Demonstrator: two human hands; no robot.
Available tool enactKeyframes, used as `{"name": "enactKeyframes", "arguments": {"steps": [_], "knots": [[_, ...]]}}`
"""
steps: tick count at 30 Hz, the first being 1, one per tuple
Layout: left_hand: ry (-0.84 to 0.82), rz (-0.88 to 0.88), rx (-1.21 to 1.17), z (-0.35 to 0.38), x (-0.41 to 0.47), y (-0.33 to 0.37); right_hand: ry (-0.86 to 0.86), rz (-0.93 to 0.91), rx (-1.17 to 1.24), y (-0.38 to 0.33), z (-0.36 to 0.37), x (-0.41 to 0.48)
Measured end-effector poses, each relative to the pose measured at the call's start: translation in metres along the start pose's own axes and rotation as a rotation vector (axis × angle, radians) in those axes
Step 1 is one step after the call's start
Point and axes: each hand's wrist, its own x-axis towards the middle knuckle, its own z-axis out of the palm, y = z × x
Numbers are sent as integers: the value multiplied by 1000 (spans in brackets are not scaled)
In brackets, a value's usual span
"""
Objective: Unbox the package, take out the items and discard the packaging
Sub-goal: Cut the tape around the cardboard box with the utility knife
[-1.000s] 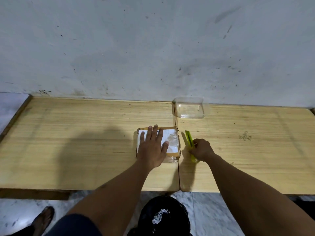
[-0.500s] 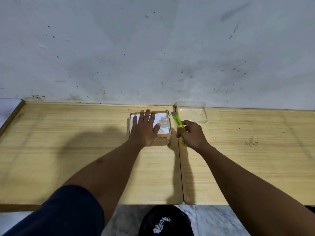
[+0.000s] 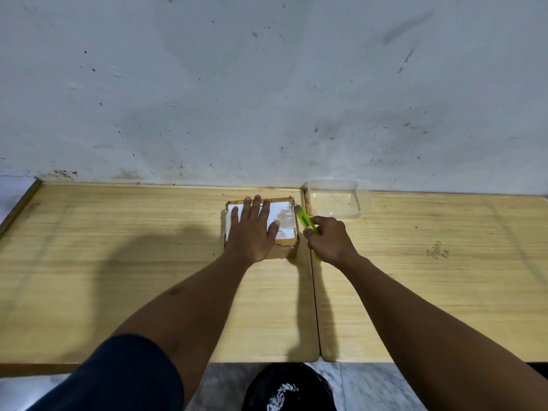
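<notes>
My left hand (image 3: 252,229) lies flat with fingers spread on top of a small cardboard package (image 3: 283,225), gripping nothing, only pressing down on its white label. The package sits on a pale wooden table (image 3: 118,262), toward the far edge near a scuffed white wall (image 3: 267,84). Just to its right, my right hand (image 3: 330,240) is closed around a yellow-green utility knife (image 3: 304,219), its tip at the package's far right corner. Farther right, against the wall, stands a clear plastic container (image 3: 338,198). Below the table edge, a black bag (image 3: 289,387) sits on the floor.
</notes>
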Motion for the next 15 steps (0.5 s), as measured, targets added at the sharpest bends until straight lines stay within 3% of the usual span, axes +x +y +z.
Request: {"name": "enactKeyframes", "arguments": {"steps": [15], "knots": [[18, 7, 4, 1, 0, -1, 68, -27, -5, 0, -1, -1]]}}
